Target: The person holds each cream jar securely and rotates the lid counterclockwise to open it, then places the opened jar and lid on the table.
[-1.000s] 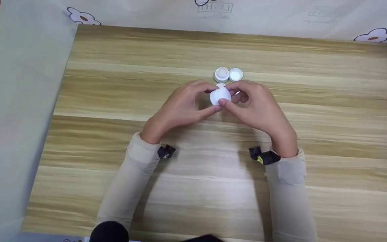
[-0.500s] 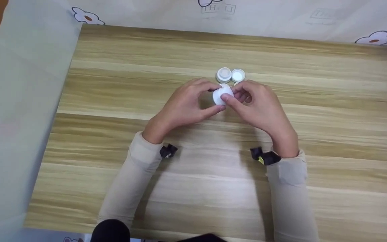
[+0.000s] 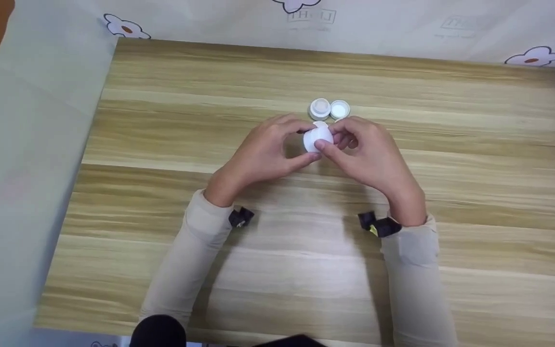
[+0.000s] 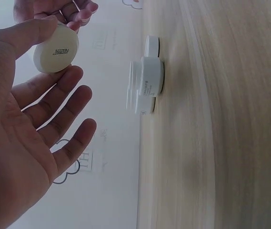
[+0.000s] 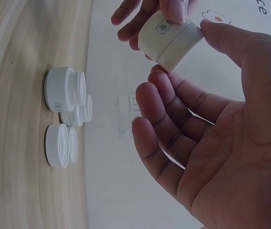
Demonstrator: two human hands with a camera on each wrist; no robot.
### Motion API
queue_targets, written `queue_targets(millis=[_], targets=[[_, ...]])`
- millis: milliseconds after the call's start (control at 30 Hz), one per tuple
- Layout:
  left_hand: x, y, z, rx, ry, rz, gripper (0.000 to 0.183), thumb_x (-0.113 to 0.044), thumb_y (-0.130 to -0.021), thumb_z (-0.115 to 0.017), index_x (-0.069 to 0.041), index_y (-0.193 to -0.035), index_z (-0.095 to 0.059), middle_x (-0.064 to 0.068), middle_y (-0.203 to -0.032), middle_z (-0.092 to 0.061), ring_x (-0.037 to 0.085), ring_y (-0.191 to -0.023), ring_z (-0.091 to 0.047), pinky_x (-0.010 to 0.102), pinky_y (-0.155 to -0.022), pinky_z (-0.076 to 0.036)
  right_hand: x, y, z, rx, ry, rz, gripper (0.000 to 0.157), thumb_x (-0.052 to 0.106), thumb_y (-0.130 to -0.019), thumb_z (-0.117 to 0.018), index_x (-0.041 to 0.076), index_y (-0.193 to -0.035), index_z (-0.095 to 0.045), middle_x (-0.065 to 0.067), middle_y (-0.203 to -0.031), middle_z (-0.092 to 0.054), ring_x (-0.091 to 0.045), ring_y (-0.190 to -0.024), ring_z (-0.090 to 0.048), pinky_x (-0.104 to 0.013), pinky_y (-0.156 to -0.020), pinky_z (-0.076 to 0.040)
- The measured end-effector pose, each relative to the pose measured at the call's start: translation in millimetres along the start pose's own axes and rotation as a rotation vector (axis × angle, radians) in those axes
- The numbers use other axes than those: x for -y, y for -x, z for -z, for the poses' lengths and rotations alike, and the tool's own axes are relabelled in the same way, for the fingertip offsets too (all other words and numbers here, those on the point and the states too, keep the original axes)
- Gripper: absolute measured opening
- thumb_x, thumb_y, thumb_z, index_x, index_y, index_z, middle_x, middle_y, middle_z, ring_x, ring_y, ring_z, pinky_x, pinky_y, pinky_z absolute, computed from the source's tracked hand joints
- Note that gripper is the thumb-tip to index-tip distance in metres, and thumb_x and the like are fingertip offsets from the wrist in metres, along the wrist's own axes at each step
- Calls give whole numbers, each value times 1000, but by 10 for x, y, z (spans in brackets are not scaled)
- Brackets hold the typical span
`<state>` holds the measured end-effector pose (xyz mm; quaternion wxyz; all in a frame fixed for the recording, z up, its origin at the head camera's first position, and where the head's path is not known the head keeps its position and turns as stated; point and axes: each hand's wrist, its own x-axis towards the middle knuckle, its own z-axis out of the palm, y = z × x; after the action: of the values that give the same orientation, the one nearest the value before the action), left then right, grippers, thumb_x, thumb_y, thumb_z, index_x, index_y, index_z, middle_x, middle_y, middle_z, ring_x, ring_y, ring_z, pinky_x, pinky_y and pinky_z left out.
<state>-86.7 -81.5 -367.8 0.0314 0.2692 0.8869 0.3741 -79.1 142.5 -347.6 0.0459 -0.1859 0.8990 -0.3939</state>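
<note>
Both hands hold one small white cream jar (image 3: 317,139) in the air over the table. My left hand (image 3: 261,150) pinches the jar's body between thumb and fingers; the printed code on its base (image 4: 58,50) shows in the left wrist view. With thumb and index finger, my right hand (image 3: 373,150) pinches the white lid (image 5: 182,46), which sits on the jar. The other right fingers are bent loosely. Just beyond the hands stands an open jar (image 3: 320,109), beside an upturned lid (image 3: 340,109).
In the right wrist view, a nearer open jar (image 5: 59,89) stands before another jar (image 5: 72,117), with a near lid (image 5: 56,145) and a second lid (image 5: 73,144) alongside. The wooden table (image 3: 186,106) meets a white patterned backdrop (image 3: 393,29) at its far edge.
Both hands keep their grip on the jar and lid, with only slight shifts of the jar's tilt. The jars and lids on the table stay in place.
</note>
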Motion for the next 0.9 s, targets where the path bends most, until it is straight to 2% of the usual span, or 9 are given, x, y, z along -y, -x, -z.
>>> queue_targets(millis=[200,300,567,900], targets=[[-2,-8,-21,7,4,-5,47,-46,-89,-73,-19,-127,-68,-3,-129,-69,13,-123,-61,35,-108,-47,-32,12,16,16,-10,-32,46,51,-90,-71,10,-111,-72,-1,-93,-71,-14,-82,-66,-37,-78,-57],[2,1,-22,-2,4,-9,46,-47,-89,-73,-20,-126,-68,-4,-128,-69,12,-123,-61,34,-108,-47,-34,14,15,27,-5,-61,50,56,-89,-69,11,-112,-71,-2,-95,-72,-15,-83,-67,-38,-78,-57],[-33,4,20,-14,-5,-15,47,-46,-89,-74,-19,-127,-68,-3,-129,-69,13,-124,-61,34,-109,-47,3,22,20,-1,20,-57,45,56,-90,-68,12,-98,-70,-1,-91,-71,-14,-82,-67,-34,-77,-55],[-26,7,5,-8,-2,-5,47,-47,-89,-73,-19,-127,-69,-4,-127,-69,13,-123,-61,35,-109,-47,58,53,38,11,59,-41,43,48,-90,-71,8,-105,-70,-6,-97,-72,-20,-88,-70,-42,-82,-57]])
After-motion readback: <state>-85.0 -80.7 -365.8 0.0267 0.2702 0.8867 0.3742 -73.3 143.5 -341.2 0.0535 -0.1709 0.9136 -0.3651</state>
